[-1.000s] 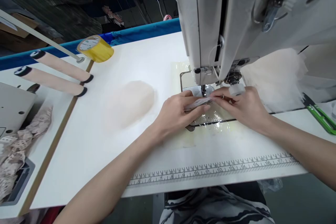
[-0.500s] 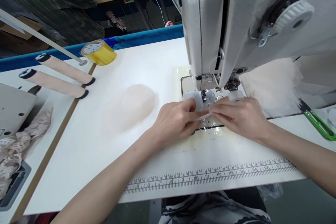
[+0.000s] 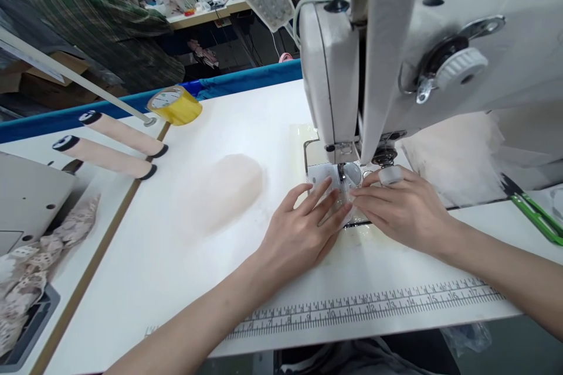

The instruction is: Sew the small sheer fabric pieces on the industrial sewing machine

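My left hand lies flat on the white sewing table, fingers stretched toward the needle plate of the white sewing machine. It presses a small pale piece of sheer fabric just in front of the presser foot. My right hand rests flat beside it, fingertips touching the same piece. A white ring-like guard sits on one right finger.
A sheer beige fabric pile lies left of the hands, more beige fabric behind the machine arm. Yellow tape roll, two beige thread cones, lace at left, green snips at right. A ruler strip edges the table.
Both hands went from pinching and folding the small fabric piece to lying flat on it at the presser foot. The camera view tilted up.
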A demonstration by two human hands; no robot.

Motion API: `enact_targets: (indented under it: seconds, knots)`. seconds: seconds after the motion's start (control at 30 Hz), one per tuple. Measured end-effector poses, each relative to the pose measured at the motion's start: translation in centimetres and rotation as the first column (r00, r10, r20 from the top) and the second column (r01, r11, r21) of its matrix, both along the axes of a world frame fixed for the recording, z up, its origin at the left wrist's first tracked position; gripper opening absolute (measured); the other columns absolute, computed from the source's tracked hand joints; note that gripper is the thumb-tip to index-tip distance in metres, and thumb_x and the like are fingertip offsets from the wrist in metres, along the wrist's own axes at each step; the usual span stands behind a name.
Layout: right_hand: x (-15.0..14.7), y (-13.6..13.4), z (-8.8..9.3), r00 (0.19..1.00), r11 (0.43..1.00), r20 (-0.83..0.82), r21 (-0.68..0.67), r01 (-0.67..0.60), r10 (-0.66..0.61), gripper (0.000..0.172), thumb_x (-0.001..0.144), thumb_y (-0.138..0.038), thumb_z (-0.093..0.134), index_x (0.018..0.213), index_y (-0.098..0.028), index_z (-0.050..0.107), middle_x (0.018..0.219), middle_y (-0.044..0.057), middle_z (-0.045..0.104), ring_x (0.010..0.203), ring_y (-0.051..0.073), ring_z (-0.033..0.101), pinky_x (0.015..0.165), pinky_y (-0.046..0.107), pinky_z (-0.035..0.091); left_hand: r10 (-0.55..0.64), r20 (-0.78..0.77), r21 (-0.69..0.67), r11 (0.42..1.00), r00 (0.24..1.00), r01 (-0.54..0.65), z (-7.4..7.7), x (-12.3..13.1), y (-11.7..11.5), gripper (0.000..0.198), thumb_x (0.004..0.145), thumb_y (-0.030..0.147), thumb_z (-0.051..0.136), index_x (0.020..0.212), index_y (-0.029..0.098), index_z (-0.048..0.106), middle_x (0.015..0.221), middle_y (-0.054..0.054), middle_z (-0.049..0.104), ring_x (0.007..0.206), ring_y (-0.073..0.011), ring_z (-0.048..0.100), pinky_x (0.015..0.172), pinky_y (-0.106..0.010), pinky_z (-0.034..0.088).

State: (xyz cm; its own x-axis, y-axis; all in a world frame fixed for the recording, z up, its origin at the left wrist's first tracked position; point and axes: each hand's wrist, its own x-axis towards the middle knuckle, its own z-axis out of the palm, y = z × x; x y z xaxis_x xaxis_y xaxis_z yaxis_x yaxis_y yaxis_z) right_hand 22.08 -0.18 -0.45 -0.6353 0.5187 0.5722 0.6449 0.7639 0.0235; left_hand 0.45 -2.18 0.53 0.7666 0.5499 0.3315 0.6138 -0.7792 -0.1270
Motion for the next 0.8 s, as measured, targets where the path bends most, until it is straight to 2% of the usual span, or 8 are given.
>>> enact_targets:
  seconds: [0.2, 0.4, 0.53, 0.67, 0.8]
  knots:
    - [-0.1, 0.3, 0.0, 1.000, 0.999, -0.008, 0.043, 0.023, -0.023, 0.017, 0.083, -0.007, 0.059, 0.077, -0.017, 0.071, 0.079, -0.002, 0.074, 0.063, 0.013, 0.057, 0.066, 0.030, 0.038, 0.028, 0.004, -0.018, 0.999, 1.000, -0.028, -0.1, 0.0, 0.6, 0.033, 0.091, 0.021, 0.051, 0.124, 0.021, 0.059, 0.122, -0.009, 0.064, 0.128, -0.0281, 0.047, 0.097, -0.044, 0.040]
    - [-0.2, 1.1, -0.3, 0.997, 0.994, 0.021, 0.071, 0.078, -0.079, 0.016, 0.084, -0.010, 0.059, 0.084, -0.018, 0.073, 0.072, -0.001, 0.073, 0.060, 0.014, 0.054, 0.068, 0.030, 0.037, 0.044, 0.039, 0.008, 0.999, 0.998, -0.045, -0.2, 0.1, 1.9, 0.030, 0.092, 0.020, 0.051, 0.120, 0.022, 0.061, 0.121, -0.008, 0.065, 0.127, -0.0264, 0.048, 0.100, -0.044, 0.038]
    - [-0.3, 1.4, -0.6, 0.991, 0.988, 0.039, 0.092, 0.122, -0.126, 0.015, 0.085, -0.012, 0.060, 0.086, -0.019, 0.073, 0.069, -0.001, 0.072, 0.064, 0.015, 0.056, 0.070, 0.030, 0.037, 0.063, 0.030, 0.030, 0.998, 0.998, -0.064, -0.3, 0.0, 2.7, 0.028, 0.093, 0.022, 0.049, 0.118, 0.023, 0.062, 0.121, -0.006, 0.065, 0.124, -0.0248, 0.051, 0.099, -0.043, 0.038]
    - [-0.3, 1.3, -0.5, 0.987, 0.988, 0.086, 0.088, 0.130, -0.138, 0.019, 0.085, -0.010, 0.056, 0.091, -0.017, 0.072, 0.081, 0.002, 0.074, 0.073, 0.017, 0.060, 0.074, 0.032, 0.039, 0.078, 0.039, 0.048, 0.996, 0.996, -0.080, -0.4, 0.0, 2.6, 0.028, 0.093, 0.023, 0.050, 0.118, 0.024, 0.062, 0.122, -0.005, 0.065, 0.123, -0.0240, 0.052, 0.097, -0.043, 0.038]
    - [-0.3, 0.9, -0.5, 0.986, 0.990, 0.121, 0.093, 0.106, -0.117, 0.030, 0.085, -0.004, 0.048, 0.098, -0.016, 0.071, 0.091, 0.004, 0.074, 0.082, 0.019, 0.061, 0.078, 0.035, 0.039, 0.049, 0.068, 0.087, 0.995, 0.997, -0.055, -0.4, 0.0, 1.6, 0.026, 0.093, 0.019, 0.050, 0.116, 0.022, 0.062, 0.120, -0.005, 0.066, 0.119, -0.0221, 0.055, 0.095, -0.041, 0.038]
